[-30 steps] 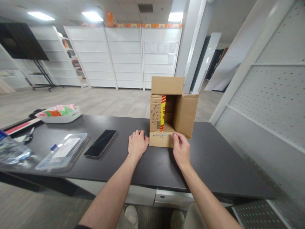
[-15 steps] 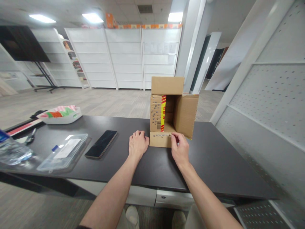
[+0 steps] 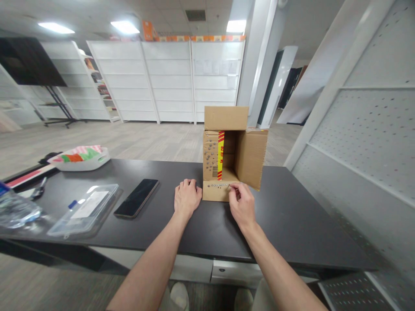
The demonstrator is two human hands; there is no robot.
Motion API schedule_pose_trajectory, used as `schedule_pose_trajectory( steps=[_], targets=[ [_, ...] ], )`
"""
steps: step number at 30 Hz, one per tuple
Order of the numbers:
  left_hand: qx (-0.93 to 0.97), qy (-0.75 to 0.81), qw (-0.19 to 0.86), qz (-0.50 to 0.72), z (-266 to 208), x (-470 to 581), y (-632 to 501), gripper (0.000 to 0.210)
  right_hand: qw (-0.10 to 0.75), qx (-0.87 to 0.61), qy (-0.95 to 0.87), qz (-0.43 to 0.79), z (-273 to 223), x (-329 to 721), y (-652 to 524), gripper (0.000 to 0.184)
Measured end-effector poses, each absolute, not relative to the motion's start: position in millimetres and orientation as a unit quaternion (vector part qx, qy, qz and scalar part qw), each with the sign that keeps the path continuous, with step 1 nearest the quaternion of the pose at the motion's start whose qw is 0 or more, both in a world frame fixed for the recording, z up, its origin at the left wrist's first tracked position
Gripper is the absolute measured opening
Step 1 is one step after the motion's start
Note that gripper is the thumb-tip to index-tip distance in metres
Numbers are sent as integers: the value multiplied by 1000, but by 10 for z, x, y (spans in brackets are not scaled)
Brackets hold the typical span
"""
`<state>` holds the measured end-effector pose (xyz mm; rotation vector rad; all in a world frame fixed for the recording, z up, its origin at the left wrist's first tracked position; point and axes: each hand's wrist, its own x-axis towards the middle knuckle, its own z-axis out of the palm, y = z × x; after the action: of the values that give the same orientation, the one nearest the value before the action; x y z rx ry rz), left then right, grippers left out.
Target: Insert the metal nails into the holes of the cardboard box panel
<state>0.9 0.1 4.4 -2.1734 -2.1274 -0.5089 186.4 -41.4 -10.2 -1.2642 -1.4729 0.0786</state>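
Observation:
A cardboard box [image 3: 251, 151] stands on its side on the dark table, its opening facing me. Its lower flap [image 3: 215, 195] lies toward me and bears a row of small round grey studs with a few small holes beneath. My right hand [image 3: 242, 205] is over the right part of this flap, thumb and forefinger pinched at the row's end; whatever is between them is too small to name. My left hand [image 3: 187, 196] rests palm down on the table by the flap's left edge, fingers curled under, and its fingertips are hidden. More studs dot the left flap [image 3: 210, 151], beside yellow-red tape.
Left of my hands lie a black phone [image 3: 136, 198] and a clear plastic case [image 3: 86, 209]. Farther left are a water bottle [image 3: 16, 209] and a white basket [image 3: 100, 163] of coloured items. A perforated panel [image 3: 363, 142] rises at the right.
My right hand has shifted slightly left along the row of studs, still pinched. My left hand keeps its place beside the flap. The whole view has moved a little.

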Motion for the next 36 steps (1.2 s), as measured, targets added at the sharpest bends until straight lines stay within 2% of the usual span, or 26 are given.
schedule_pose_trajectory(
  steps=[25,36],
  targets=[
    [-705,-689,29,-166,34,7,4,33,563,-553,-614,22,-134,1862,-433,23],
    [-708,-685,33,-171,22,4,8,33,518,-588,-621,35,-130,1859,-429,30]
  ],
)
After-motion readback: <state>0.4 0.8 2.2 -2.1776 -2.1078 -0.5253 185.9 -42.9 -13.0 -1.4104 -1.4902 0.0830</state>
